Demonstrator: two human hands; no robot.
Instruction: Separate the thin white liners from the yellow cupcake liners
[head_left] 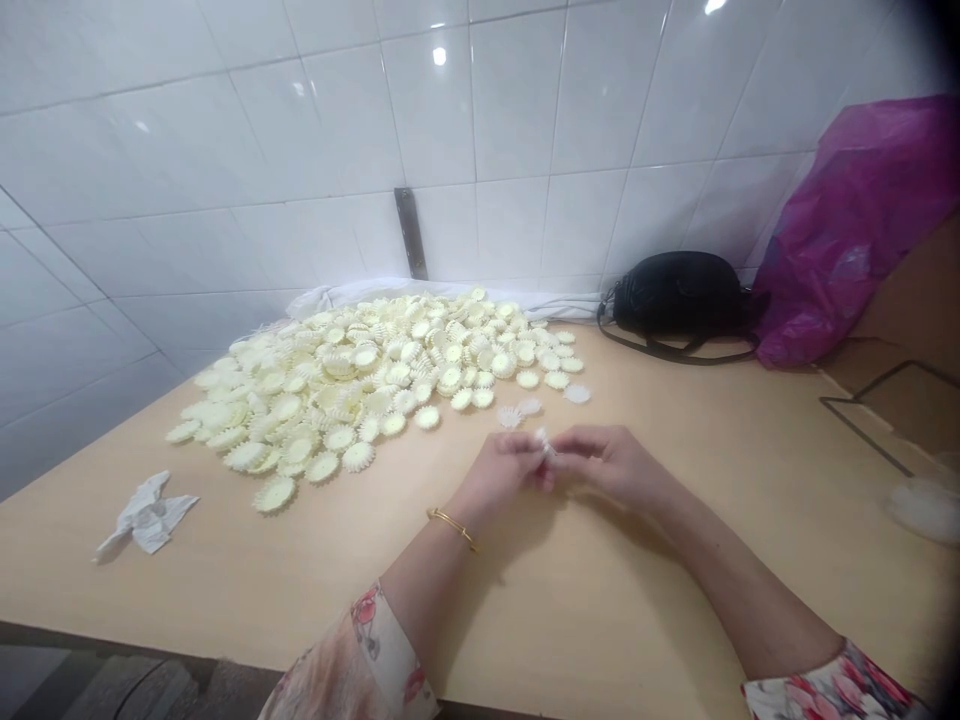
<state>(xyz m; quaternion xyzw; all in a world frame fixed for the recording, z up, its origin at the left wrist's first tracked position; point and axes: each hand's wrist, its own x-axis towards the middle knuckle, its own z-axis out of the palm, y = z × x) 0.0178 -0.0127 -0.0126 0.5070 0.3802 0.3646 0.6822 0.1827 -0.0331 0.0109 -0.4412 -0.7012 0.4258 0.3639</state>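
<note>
Between my two hands is a small white piece with a toothed edge (543, 441), held up a little above the table. The fingers of my left hand (502, 472) are closed on its left side. From the other side, my right hand (611, 462) pinches the same piece with thumb and forefinger. Part of the piece is hidden behind the fingertips. Just beyond the hands lie thin white scalloped discs (511, 416). A large heap of pale yellow scalloped discs (450, 352) spreads to the left and behind them.
A crumpled white tissue (150, 515) lies on the wooden table (525, 620) at left. White cloth (562, 303) runs along the tiled wall behind the heap. At the back right are a black bag with a strap (679, 292) and a pink plastic bag (847, 220).
</note>
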